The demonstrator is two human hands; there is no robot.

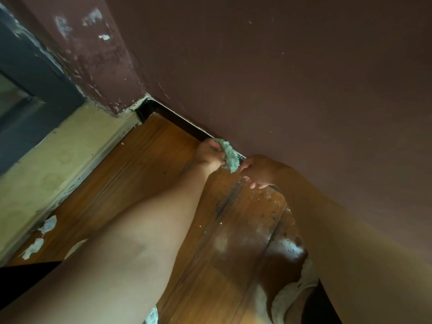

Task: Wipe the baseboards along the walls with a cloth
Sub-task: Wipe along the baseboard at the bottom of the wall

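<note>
A crumpled pale green cloth point(230, 155) is pressed against the dark baseboard point(180, 122) that runs along the foot of the maroon wall point(304, 78). My left hand point(209, 153) grips the cloth's left side with closed fingers. My right hand point(257, 170) pinches the cloth's lower right end, its fingers curled, right beside the baseboard. Both forearms reach forward from the bottom of the view. The stretch of baseboard behind the cloth and my right hand is hidden.
The wooden floor point(163, 164) is worn, with white flakes and peeled patches point(289, 249) near my right arm. A pale yellow threshold point(58, 164) and a dark door frame point(28, 73) lie at left. The wall corner point(143, 106) has chipped paint.
</note>
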